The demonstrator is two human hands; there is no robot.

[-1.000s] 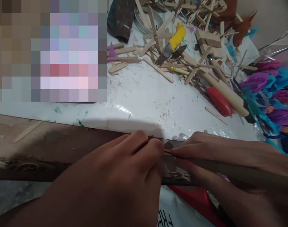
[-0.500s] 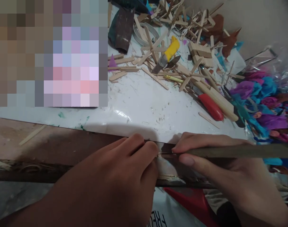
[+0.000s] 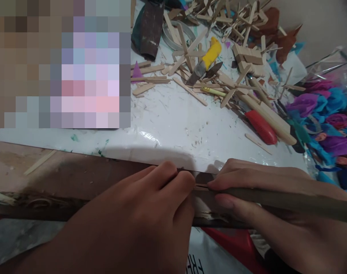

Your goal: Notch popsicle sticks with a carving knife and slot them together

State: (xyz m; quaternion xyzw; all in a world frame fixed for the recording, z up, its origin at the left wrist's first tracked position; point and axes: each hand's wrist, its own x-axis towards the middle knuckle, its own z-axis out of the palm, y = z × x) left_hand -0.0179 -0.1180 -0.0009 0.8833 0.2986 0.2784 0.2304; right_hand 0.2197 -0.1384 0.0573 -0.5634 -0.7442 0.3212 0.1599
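Grey-brown tool (image 3: 293, 201) over near side of table (image 3: 73, 167), pinched in right hand (image 3: 259, 180), thumb against fingers, likely for control. Left hand (image 3: 145, 205) curled beside it, perhaps bracing; I can't tell what it grips.

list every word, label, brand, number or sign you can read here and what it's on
"FRE", apparently: dark letters on the whitish material below the table edge; the last letter is uncertain and the text is cut off by the picture's bottom edge.
Pixelated block at upper left: nothing readable.
Yellow handle, red handle, long stick in the right hand: no readable text.
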